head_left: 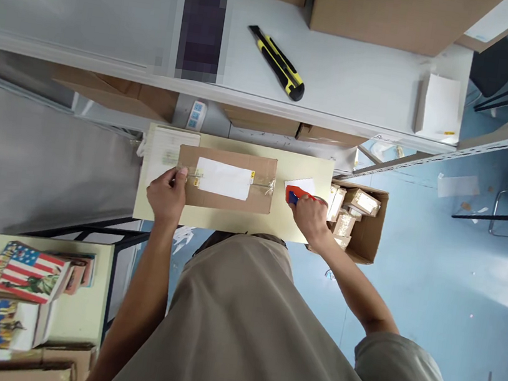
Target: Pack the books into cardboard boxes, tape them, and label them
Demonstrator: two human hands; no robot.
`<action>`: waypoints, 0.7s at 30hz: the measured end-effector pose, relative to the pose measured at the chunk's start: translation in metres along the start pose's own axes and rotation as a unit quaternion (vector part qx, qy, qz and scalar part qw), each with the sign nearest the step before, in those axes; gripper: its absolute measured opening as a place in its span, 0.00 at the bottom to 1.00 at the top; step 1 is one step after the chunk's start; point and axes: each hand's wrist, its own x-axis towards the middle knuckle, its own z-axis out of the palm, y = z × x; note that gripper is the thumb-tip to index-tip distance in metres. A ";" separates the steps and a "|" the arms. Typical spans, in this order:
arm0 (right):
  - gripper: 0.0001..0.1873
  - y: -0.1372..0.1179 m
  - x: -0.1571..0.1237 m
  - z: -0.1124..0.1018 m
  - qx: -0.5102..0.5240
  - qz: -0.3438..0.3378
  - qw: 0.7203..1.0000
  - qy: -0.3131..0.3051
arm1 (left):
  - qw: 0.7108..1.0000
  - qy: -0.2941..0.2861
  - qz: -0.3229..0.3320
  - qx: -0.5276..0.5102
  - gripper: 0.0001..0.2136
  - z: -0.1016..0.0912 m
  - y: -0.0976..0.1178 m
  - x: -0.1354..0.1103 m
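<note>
Carton of brown cardboard (259,201) lies mid pale-yellow surface (309,167), long axis left-right. Left hand (167,194) at left end, thumb on clear tape strip (262,183); grip indeterminate. Right hand (311,216) clasps red tape dispenser (294,192) just off right end.

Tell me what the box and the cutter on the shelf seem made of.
The box looks like matte brown cardboard, with a white paper label and glossy clear tape. The cutter has a yellow-and-black casing, probably smooth plastic.
</note>
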 end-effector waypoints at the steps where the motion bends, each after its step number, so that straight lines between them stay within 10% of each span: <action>1: 0.23 0.004 -0.001 0.004 -0.003 0.025 1.000 0.009 | 1.000 0.001 -0.003 -0.005 0.14 0.002 -0.002 0.001; 6: 0.26 0.028 -0.023 -0.007 0.003 0.067 0.996 0.056 | 0.994 0.065 0.062 -0.063 0.26 0.014 0.022 -0.003; 14: 0.27 0.050 -0.054 -0.100 0.058 0.102 0.950 0.288 | 0.877 -0.015 0.437 -0.200 0.26 0.026 0.190 -0.057; 21: 0.30 0.057 0.000 -0.162 -0.006 0.054 0.923 0.381 | 0.810 -0.028 0.537 -0.232 0.26 0.032 0.290 -0.047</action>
